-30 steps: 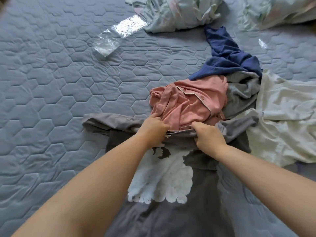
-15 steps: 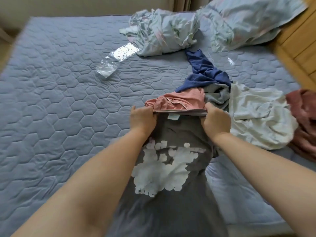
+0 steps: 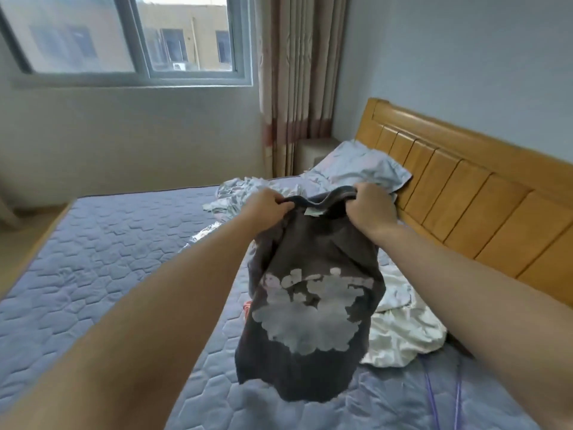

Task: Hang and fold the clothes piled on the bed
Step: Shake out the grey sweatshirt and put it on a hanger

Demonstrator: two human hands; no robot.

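Both hands clench the neckline of a dark grey cotton T-shirt with a pale cloud-shaped print (image 3: 313, 305), left hand (image 3: 266, 209) at 11 o'clock, right hand (image 3: 370, 209) at 1 o'clock; it hangs above the blue quilted bed (image 3: 93, 259), a crumpled white garment (image 3: 403, 333) at 4 o'clock.

Soft daylight enters through the window (image 3: 124, 38); the frame is slightly motion-blurred, with wide-angle bending at the edges.

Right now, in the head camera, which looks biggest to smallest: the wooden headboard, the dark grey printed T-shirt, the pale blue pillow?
1. Wooden headboard
2. Dark grey printed T-shirt, though held nearer the camera
3. Pale blue pillow
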